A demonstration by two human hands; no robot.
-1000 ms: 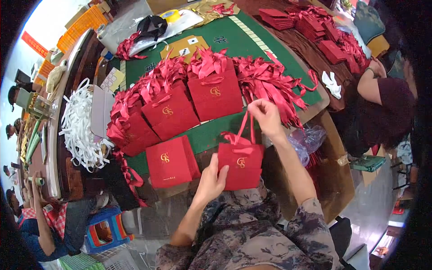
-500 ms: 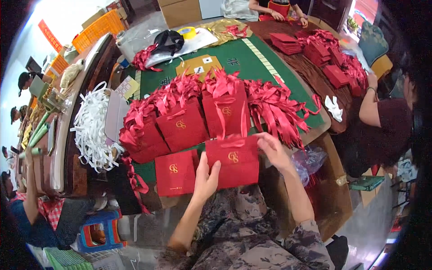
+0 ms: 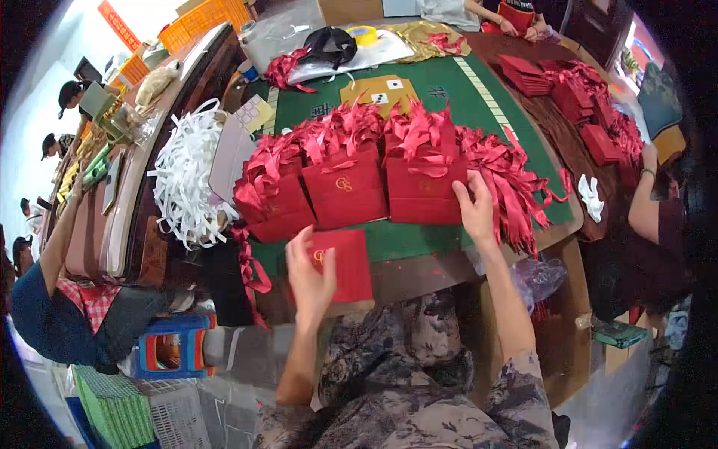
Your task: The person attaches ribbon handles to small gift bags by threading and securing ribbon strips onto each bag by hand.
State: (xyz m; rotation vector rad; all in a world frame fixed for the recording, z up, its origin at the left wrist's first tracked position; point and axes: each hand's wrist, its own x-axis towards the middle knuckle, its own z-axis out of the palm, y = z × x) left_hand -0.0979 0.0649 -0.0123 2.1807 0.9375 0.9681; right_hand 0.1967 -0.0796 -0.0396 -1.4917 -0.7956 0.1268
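My right hand (image 3: 479,213) has the right edge of a red paper gift bag (image 3: 422,196) between thumb and fingers. That bag stands against the right-hand one of the red bag stacks, with red ribbon tufts on top. My left hand (image 3: 310,280) is open, thumb and fingers apart, over the left part of another red bag (image 3: 350,273) lying at the table's near edge. Whether it touches that bag I cannot tell. To the left stand a middle stack of red bags (image 3: 348,196) and a left stack (image 3: 277,217). Loose red ribbons (image 3: 516,194) lie right of them.
White ribbons (image 3: 191,179) spill beside a pale box (image 3: 228,157) at the left. Yellow tape (image 3: 364,34) and a black bag (image 3: 331,48) sit at the back of the green tabletop (image 3: 479,108). More red bags (image 3: 576,101) lie near co-workers on the right.
The red bag held in both hands has moved forward against the right-hand stack. My left hand has left it and moved over the bag at the near edge. The view has shifted.
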